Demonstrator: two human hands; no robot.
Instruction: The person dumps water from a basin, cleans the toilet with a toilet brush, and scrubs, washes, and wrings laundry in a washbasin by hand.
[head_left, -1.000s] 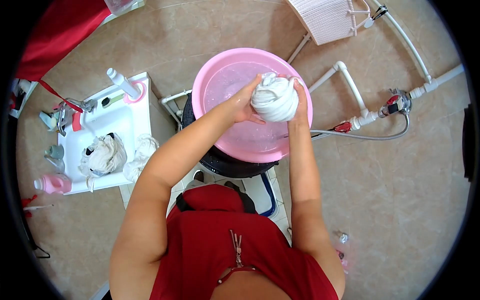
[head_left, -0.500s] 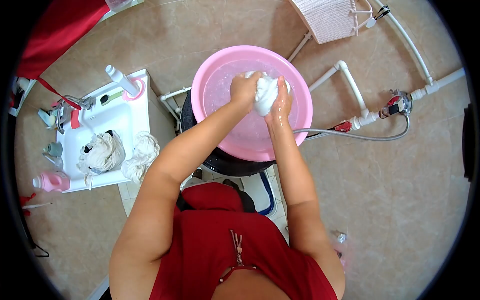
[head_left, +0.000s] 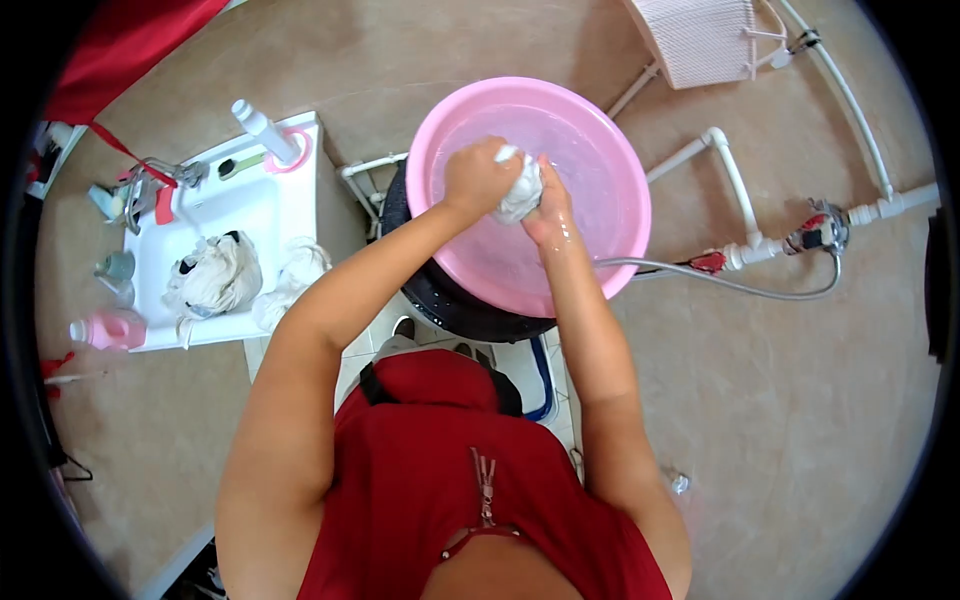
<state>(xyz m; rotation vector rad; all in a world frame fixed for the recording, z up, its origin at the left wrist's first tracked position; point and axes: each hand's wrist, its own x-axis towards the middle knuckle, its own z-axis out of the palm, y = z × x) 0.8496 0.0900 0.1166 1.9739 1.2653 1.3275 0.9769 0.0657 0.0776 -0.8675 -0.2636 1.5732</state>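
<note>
A bunched white cloth (head_left: 520,194), wet and soapy-looking, is squeezed between both hands above the pink basin (head_left: 632,180). My left hand (head_left: 480,176) is closed around its left side. On the right side, my right hand (head_left: 549,205) cups the cloth, its fingers pressed against it, with wet drops on the wrist. Cloudy, sudsy water (head_left: 590,160) lies in the basin beneath. The basin rests on a black tub (head_left: 470,315). How far the cloth is folded inside the hands is hidden.
Left stands a white sink (head_left: 290,215) with a bunched white cloth (head_left: 225,275), another cloth (head_left: 300,270) over its edge, a white bottle (head_left: 265,132) and a pink jug (head_left: 110,330). White pipes (head_left: 740,200) and a grey hose (head_left: 730,277) run at the right, below a woven basket (head_left: 695,40).
The view has shifted, so the basin appears farther right and higher. Both hands have moved toward the basin's left side, and the cloth looks more tightly bunched between them.
</note>
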